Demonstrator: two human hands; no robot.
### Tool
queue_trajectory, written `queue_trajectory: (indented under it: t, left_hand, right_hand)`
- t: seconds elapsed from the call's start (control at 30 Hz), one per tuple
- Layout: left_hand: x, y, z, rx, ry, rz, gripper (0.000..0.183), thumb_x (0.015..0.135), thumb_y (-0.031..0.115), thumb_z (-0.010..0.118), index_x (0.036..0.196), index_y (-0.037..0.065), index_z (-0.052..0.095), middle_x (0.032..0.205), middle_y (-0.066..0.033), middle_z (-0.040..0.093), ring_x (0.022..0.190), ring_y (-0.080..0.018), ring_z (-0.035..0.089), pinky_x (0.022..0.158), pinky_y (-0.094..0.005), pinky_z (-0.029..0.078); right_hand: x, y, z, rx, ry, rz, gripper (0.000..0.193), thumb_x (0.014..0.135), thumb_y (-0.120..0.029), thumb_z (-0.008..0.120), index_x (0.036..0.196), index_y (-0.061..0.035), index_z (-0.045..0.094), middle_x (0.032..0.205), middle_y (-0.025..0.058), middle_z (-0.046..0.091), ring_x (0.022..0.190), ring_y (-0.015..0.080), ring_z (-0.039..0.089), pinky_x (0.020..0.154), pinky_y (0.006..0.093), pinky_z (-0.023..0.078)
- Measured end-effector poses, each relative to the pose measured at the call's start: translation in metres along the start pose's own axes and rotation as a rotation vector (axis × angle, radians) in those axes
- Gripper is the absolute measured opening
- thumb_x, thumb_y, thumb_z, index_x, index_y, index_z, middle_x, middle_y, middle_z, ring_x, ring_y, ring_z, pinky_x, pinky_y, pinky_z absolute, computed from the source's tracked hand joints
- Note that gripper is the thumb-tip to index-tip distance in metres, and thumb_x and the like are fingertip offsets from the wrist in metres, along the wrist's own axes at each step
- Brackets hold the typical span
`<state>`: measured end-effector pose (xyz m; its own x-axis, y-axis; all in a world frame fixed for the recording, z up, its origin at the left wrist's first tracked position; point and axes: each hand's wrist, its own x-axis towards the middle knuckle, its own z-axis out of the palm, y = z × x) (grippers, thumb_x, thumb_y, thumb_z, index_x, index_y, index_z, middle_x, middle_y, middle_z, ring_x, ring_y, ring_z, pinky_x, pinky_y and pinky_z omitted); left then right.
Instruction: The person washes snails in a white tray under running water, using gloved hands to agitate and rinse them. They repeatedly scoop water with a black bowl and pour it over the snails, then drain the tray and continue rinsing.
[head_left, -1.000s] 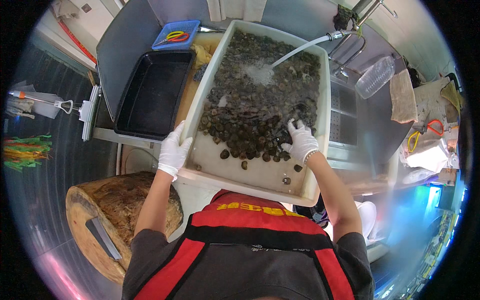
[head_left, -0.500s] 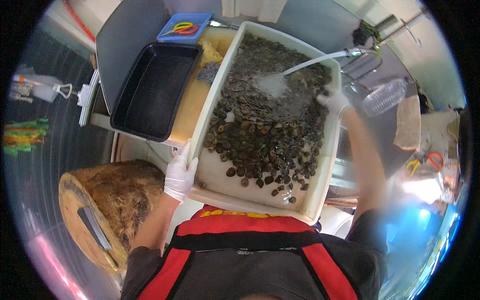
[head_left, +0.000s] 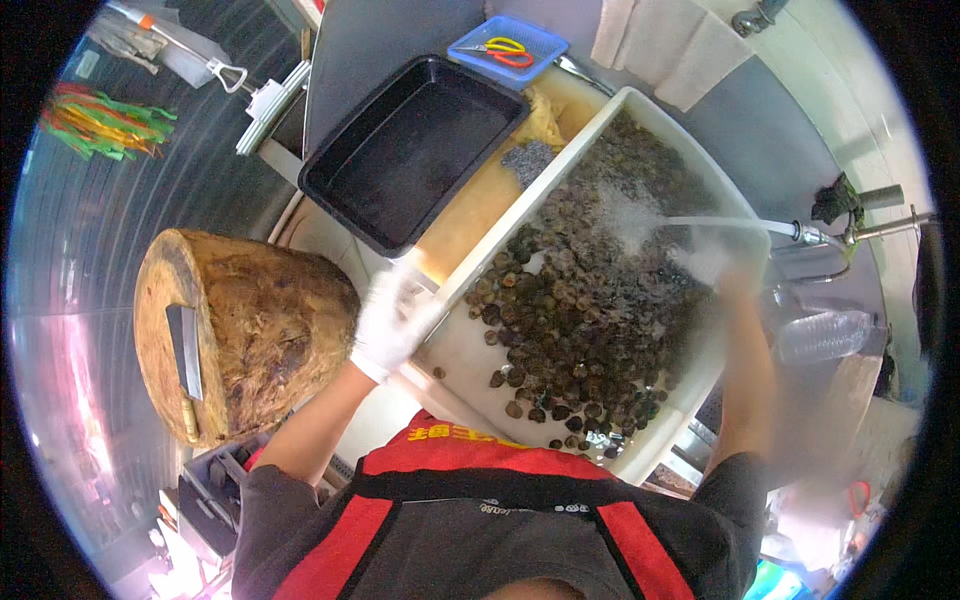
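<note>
A large white tub (head_left: 478, 272) holds water and a heap of small, round dark shellfish (head_left: 560, 330). At its left wall, my white-gloved left hand (head_left: 388, 325) grips the rim, the thumb lapping over the edge; motion blurs the fingers. My right hand (head_left: 708, 268), gloved in white too, is over the shellfish inside the right wall, just below the water stream. Its fingers are smeared, so whether they hold anything does not show. From a pale hose (head_left: 725, 224) at the right, water pours in and churns the surface.
Left of the tub sits a black tray (head_left: 405, 160); behind it, scissors (head_left: 505, 50) lie in a blue basket (head_left: 548, 42). A wooden block (head_left: 275, 330) bearing a cleaver (head_left: 185, 350) stands at the left. A clear plastic bottle (head_left: 825, 337) lies at the right.
The whole view has turned, shifting the tub and tray rightward in the picture. My right hand has moved inward from the right wall toward the stream. My left hand stays at the left rim.
</note>
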<state>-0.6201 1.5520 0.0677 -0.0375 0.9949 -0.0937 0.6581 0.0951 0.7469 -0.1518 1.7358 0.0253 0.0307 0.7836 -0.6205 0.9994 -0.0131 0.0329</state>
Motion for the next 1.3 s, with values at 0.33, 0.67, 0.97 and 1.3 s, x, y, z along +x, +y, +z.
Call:
queue_trajectory:
  t: [0.33, 0.67, 0.97, 1.3]
  left_hand:
    - [0.124, -0.093, -0.006, -0.756, 0.229, -0.770, 0.025, 0.081, 0.023, 0.071, 0.100, 0.007, 0.064, 0.096, -0.0059, 0.065, 0.070, -0.0181, 0.062, 0.052, -0.0319, 0.047]
    - [0.062, -0.039, -0.118, -0.722, 0.238, -0.505, 0.029, 0.074, 0.005, 0.062, 0.103, 0.002, 0.060, 0.089, -0.0093, 0.063, 0.083, -0.0257, 0.063, 0.075, -0.0374, 0.052]
    - [0.143, 0.169, -0.029, -0.190, -0.194, 0.233, 0.049, 0.081, 0.007, 0.058, 0.128, -0.005, 0.048, 0.124, -0.0156, 0.058, 0.113, -0.0250, 0.054, 0.101, -0.0327, 0.037]
    - [0.130, 0.236, 0.114, -0.499, -0.418, -0.004, 0.039, 0.075, 0.003, 0.059, 0.114, 0.000, 0.056, 0.107, -0.0099, 0.063, 0.098, -0.0236, 0.058, 0.089, -0.0338, 0.045]
  right_hand:
    - [-0.142, -0.010, 0.040, 0.471, 0.211, -0.168, 0.063, 0.090, -0.038, 0.060, 0.142, -0.0083, 0.039, 0.143, 0.0185, 0.042, 0.134, 0.0305, 0.038, 0.111, 0.0357, 0.029]
    - [-0.208, -0.014, 0.093, 1.054, 0.286, -0.326, 0.056, 0.090, -0.032, 0.064, 0.136, -0.0033, 0.047, 0.127, 0.0140, 0.057, 0.108, 0.0187, 0.057, 0.098, 0.0312, 0.043]
    - [-0.180, -0.057, 0.046, 1.748, 0.378, -0.176, 0.085, 0.089, -0.043, 0.063, 0.148, -0.0026, 0.019, 0.145, 0.0192, 0.037, 0.128, 0.0249, 0.044, 0.097, 0.0372, 0.044]
    - [-0.216, 0.031, 0.049, 0.585, 0.780, -0.034, 0.062, 0.094, -0.044, 0.050, 0.136, 0.0007, 0.043, 0.140, 0.0198, 0.045, 0.134, 0.0334, 0.037, 0.111, 0.0376, 0.030]
